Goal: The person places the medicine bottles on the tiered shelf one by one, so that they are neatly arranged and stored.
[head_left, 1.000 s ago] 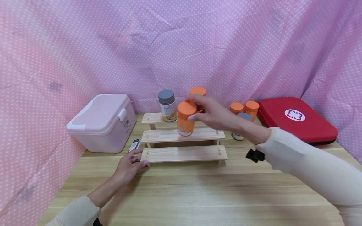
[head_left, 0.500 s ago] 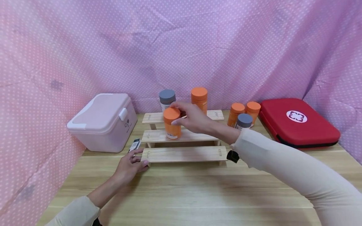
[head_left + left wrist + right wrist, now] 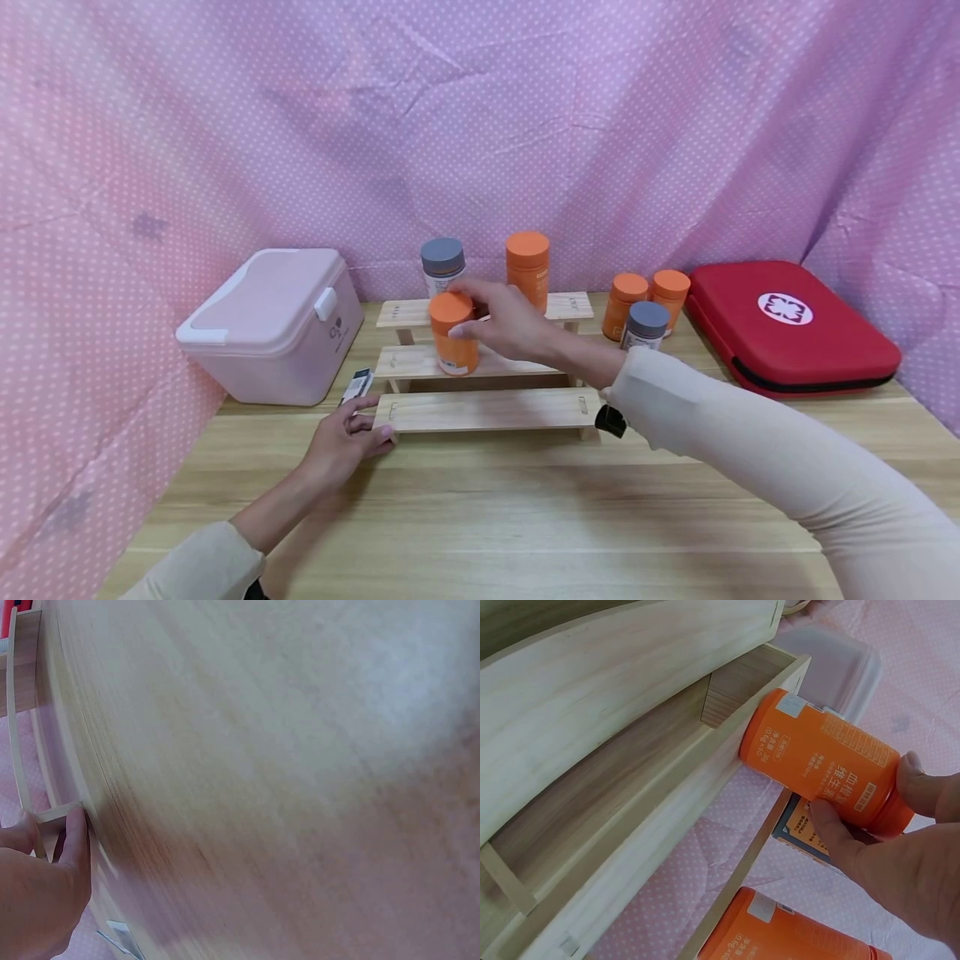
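My right hand [image 3: 510, 321] pinches an orange pill bottle [image 3: 454, 348] near its orange lid. Its base meets the left part of the middle step of a three-step wooden rack [image 3: 487, 410], close to the front edge. In the right wrist view the bottle [image 3: 817, 754] shows white print, with thumb and fingers [image 3: 840, 836] at its lid end. At the rack's lowest step, my left hand [image 3: 337, 446] grips the left end; in the left wrist view its fingers [image 3: 75, 840] lie either side of the wood. On the top step stand a grey-lidded bottle [image 3: 442, 260] and another orange bottle [image 3: 528, 271].
Two orange bottles [image 3: 626, 304] and a grey-lidded one [image 3: 645, 323] stand on the table right of the rack. Beyond them lies a red first-aid case [image 3: 795, 329]. A pale pink box [image 3: 273, 325] is at left, with a small packet [image 3: 357, 385] beside it. Polka-dot cloth hangs behind.
My right hand has carried the orange bottle left and down onto the middle step, uncovering the top-step orange bottle. In the last half second it shifted only slightly. My left hand stays put.
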`<state>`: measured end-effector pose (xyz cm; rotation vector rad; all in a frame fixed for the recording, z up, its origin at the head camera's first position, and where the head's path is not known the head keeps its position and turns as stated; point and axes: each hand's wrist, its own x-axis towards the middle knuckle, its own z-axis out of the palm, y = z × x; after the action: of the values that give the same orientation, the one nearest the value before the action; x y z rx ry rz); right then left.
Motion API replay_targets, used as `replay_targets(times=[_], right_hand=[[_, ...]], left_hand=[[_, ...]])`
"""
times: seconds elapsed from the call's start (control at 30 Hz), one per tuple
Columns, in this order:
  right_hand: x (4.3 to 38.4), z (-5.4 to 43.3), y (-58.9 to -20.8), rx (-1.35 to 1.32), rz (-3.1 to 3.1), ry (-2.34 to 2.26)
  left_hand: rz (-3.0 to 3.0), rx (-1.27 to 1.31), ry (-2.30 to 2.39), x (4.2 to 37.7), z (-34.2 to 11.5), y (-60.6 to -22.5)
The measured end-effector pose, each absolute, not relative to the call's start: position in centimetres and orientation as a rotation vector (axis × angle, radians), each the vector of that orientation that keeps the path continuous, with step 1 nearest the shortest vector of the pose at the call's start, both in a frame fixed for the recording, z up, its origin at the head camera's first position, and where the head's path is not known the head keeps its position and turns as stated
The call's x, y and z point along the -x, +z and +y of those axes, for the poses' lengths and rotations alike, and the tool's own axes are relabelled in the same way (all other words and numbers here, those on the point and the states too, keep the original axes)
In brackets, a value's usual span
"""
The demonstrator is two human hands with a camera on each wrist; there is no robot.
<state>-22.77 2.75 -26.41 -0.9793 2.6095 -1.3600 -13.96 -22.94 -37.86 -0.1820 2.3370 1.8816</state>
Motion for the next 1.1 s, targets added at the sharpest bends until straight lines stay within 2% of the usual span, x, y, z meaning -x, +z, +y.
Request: replay_targets(times=[0.83, 1.1], right_hand=[[22.5, 2.6, -26.7, 0.993, 2.625, -1.337], [21.8, 5.0, -26.0, 0.969, 2.582, -1.325]], left_hand=[[2.344, 0.134, 1.892, 13.8, -23.0, -37.9], [2.328, 0.150, 1.893, 13.9, -22.9, -37.8]])
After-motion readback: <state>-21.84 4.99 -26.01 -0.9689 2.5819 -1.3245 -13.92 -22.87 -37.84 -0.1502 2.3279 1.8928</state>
